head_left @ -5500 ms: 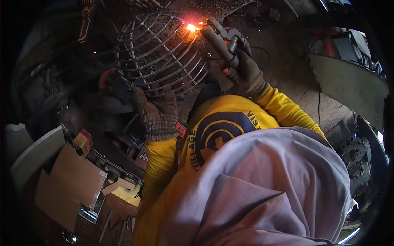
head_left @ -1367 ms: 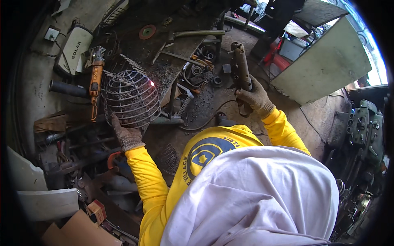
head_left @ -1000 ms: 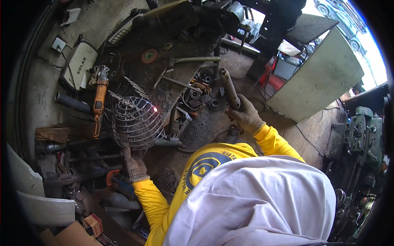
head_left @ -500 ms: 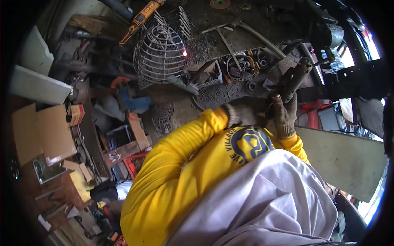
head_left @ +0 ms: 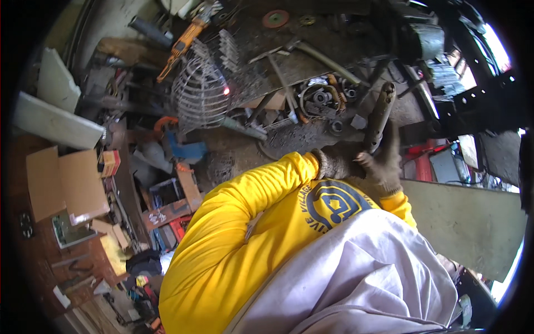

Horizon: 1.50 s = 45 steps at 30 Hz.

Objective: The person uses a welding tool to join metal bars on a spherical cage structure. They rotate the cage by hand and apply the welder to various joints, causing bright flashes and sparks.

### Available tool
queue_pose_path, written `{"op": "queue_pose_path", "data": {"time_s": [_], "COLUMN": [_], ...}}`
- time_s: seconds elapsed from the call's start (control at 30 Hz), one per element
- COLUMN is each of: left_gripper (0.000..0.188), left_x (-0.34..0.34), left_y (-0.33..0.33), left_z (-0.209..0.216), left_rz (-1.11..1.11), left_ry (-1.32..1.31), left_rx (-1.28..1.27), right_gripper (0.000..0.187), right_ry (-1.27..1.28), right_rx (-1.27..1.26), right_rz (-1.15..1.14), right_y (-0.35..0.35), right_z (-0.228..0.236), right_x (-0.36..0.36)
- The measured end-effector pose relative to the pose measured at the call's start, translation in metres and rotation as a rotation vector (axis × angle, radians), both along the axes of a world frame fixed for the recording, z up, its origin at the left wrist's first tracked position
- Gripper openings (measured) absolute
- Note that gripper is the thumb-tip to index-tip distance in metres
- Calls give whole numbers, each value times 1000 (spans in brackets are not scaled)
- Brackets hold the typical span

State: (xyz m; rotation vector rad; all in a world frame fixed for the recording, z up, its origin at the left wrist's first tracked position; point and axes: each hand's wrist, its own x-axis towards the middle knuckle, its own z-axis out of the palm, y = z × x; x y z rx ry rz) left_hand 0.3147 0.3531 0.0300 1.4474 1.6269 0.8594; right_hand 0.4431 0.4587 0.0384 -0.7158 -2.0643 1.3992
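Note:
A worn metal pipe (head_left: 381,118) with small holes along its side rises from between my gloved hands, its open end pointing away from me. My right hand (head_left: 385,166), in a dirty knit glove, is closed about the pipe's lower part, with a bare fingertip showing at the thumb side. Close against it, at the pipe's near end, is my left hand (head_left: 342,158) in a dark glove. The left fingers are hidden behind the right hand and the pipe, so their grip does not show.
Beyond my hands a dark workbench bears a round wire cage (head_left: 201,92), an orange power tool (head_left: 183,45), a hammer (head_left: 328,60) and a cutting disc (head_left: 275,19). A tray of metal rings (head_left: 321,97) sits nearer. Cardboard boxes (head_left: 83,181) stand left; a pale board (head_left: 464,222) lies right.
The pipe has shifted left and tilts less to the right. My right hand has slid slightly with it and blurs a little. The bench's things appear further left in the view.

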Motion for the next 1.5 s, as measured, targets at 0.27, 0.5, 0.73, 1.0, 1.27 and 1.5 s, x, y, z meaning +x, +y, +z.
{"op": "queue_pose_path", "data": {"time_s": [0.27,0.5,0.73,1.0,1.27,1.5], "left_gripper": [36,48,34,23,27,29], "left_x": [4,11,-34,-41,-95,-204], "left_y": [22,33,-28,-48,42,167], "left_z": [-3,-14,-30,-26,60,28], "left_rz": [-386,-145,210,417,418,487], "left_ry": [213,207,-94,-321,49,600], "left_rx": [53,-293,-454,-153,-1,315], "right_gripper": [109,103,84,98,105,108], "right_ry": [-19,-383,-649,-609,-518,-411], "right_rx": [-357,-160,-27,-181,-336,-342], "right_rz": [-1,-132,-202,-324,-458,-531], "right_y": [12,46,111,119,76,43], "right_z": [-9,-8,-72,-120,-140,-142], "right_x": [3,19,67,97,134,156]}}
